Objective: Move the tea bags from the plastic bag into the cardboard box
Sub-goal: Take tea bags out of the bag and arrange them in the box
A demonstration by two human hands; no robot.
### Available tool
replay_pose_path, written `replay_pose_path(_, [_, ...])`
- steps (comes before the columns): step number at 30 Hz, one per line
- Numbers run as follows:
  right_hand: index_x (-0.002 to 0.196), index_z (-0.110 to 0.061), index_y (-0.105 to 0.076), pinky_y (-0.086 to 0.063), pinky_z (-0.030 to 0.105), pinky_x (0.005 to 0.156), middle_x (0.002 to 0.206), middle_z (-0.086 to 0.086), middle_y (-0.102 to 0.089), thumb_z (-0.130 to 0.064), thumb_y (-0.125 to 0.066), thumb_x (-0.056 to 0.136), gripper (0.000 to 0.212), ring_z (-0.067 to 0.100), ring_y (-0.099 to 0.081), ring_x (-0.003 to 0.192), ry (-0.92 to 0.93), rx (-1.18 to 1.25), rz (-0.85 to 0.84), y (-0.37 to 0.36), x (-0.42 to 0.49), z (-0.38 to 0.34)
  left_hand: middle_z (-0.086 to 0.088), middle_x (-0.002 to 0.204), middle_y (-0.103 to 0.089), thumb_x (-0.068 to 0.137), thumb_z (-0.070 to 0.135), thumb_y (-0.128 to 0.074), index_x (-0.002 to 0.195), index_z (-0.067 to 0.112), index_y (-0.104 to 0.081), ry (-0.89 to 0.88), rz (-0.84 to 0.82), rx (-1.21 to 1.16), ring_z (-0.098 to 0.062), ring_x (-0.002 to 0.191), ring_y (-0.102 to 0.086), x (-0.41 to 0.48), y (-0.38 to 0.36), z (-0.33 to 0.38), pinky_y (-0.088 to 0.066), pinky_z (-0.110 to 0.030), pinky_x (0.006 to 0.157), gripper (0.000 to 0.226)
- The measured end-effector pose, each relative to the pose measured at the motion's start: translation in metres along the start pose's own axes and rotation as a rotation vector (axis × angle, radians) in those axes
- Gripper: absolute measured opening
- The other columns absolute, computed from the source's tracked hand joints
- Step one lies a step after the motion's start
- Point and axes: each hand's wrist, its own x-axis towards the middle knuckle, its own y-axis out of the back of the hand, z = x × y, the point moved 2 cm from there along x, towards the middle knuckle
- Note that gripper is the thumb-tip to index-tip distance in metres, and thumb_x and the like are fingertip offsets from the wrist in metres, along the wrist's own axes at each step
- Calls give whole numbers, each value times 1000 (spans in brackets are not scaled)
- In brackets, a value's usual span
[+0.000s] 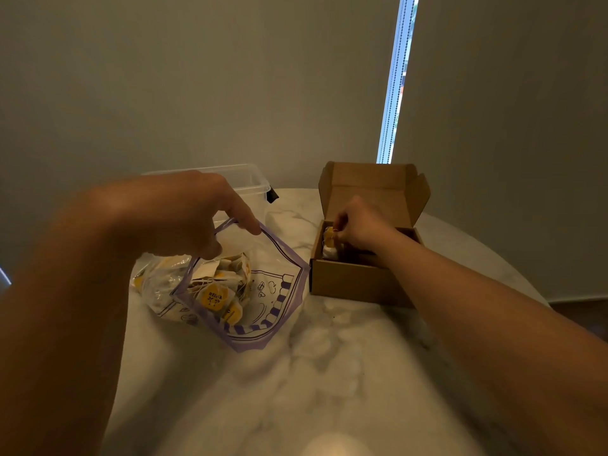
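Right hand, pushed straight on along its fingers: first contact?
Probably the left inner wall of the cardboard box: the right hand, pinching a tea bag, points left and down inside it. Depth unclear; maybe the floor.

Left hand pinches the plastic bag open — right hand holds a tea bag inside the cardboard box.

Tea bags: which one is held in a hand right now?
The tea bag that the right hand pinches inside the cardboard box; those in the plastic bag lie loose, the left hand holding only its rim.
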Motion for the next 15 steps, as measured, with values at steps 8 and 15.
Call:
replay_pose_path(8, [85, -10, -70, -55, 34, 73, 83, 6, -64, -23, -75, 84, 14, 20, -61, 78, 17, -195, 150, 10, -1, 0, 32, 81, -41, 81, 13, -77, 116, 57, -57, -12, -11, -9, -4, 77, -61, 0, -1, 0, -46, -14, 60, 59])
replay_pose_path(15, [89, -14, -74, -53, 23, 68, 84, -2, -68, -17, -72, 87, 4, 10, -62, 76, 119, -41, 319, 35, -46, -13, 34, 77, -38, 82, 12, -75, 122, 53, -57, -9, -15, 15, -1, 70, -55, 0, 1, 4, -42, -11, 57, 60])
